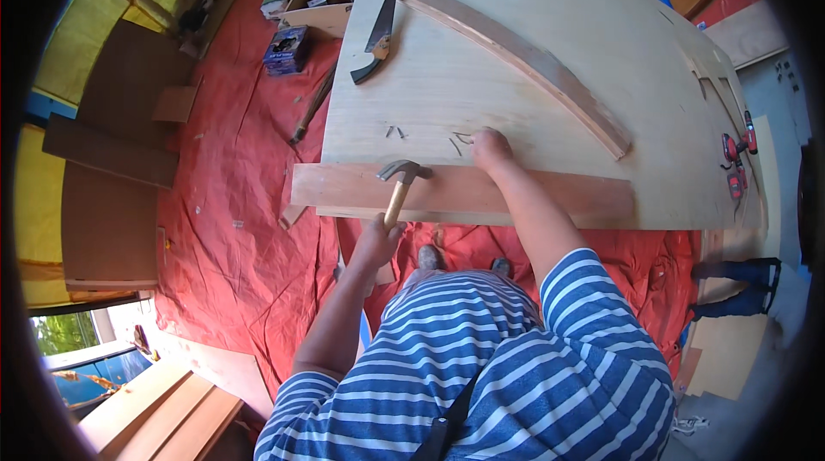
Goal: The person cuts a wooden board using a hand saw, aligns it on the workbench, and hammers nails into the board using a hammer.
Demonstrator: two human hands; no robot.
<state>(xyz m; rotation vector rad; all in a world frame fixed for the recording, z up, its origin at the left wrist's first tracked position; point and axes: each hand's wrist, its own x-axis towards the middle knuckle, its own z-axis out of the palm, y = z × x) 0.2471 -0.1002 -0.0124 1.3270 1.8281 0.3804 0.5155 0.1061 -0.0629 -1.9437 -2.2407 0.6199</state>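
My left hand [376, 242] is closed around the wooden handle of a claw hammer [400, 179]. The hammer's metal head is over a long reddish plank [481, 189] at the near edge of a pale plywood sheet [533, 23]. Beyond the plank, my right hand [492, 150] rests low on the plywood with its fingers drawn together at a nail [463, 136]; the fingertips are partly hidden. Another nail [455, 147] lies just beside them. Farther left are a few more small nails [394, 131].
A handsaw [378, 36] and a long wooden beam [524, 66] lie across the plywood. Red cordless drills [737, 156] sit at its right edge. A red tarp [232, 195] covers the floor, with a blue box [286, 50] on it. Another person's legs [735, 286] show at right.
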